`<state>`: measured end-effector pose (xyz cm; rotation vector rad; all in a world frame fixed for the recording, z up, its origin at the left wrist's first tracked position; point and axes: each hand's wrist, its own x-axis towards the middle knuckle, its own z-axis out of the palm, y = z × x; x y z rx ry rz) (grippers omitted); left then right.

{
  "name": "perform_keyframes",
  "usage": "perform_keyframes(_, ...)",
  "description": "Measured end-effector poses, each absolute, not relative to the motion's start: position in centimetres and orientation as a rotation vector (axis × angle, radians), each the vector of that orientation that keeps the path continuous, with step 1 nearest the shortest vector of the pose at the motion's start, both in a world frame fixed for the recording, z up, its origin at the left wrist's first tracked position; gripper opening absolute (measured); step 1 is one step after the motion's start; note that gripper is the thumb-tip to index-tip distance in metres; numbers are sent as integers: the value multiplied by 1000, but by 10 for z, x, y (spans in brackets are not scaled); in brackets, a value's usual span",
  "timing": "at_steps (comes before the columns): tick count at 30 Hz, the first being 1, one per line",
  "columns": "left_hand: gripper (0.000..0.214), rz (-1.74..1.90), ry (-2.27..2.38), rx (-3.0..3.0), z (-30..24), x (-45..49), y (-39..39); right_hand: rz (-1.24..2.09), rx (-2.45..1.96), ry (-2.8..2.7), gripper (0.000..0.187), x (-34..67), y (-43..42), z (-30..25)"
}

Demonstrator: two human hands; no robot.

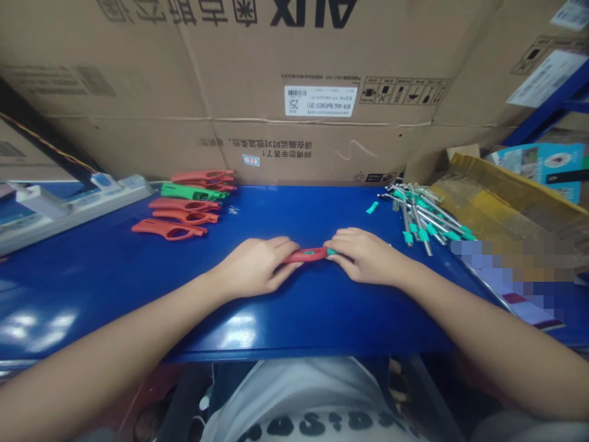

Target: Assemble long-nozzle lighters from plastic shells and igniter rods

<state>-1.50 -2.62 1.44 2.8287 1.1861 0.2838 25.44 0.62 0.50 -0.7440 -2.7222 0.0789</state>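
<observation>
A red lighter handle [313,254] with an oval opening is held level above the blue table, between my two hands. My left hand [263,264] is closed around its left end. At its right end, the fingers of my right hand [363,253] pinch close to a small green part [331,251]; the rest of what they hold is hidden. Green shows through the handle's opening as well. Several similar orange-red handles [168,229] and a green handle [191,192] lie to the left. Metal lighter tubes [421,230] with green pieces and thin wires are heaped on the right.
A white power strip [83,205] with plugs runs along the left. Large cardboard [257,141] stands behind the blue table [294,319]. An opened carton [510,196] sits on the right. A green scrap [372,207] and tiny pale bits [234,210] lie on the table.
</observation>
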Motion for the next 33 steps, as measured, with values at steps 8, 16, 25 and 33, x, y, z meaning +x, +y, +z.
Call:
perform_keyframes(8, 39, 425, 1197, 2632, 9, -18, -10, 205, -1099, -2716, 15, 265, 14, 18)
perform_keyframes(16, 39, 580, 1200, 2477, 0, -26, 5, 314, -963, -2748, 26, 275, 23, 16)
perform_keyframes(25, 35, 654, 1067, 2512, -2, -26, -7, 79, -794, -2764, 34, 276, 18, 7)
perform_keyframes(33, 32, 435, 1202, 2558, 4, -20, -12, 307, -994, -2767, 21, 272, 20, 17)
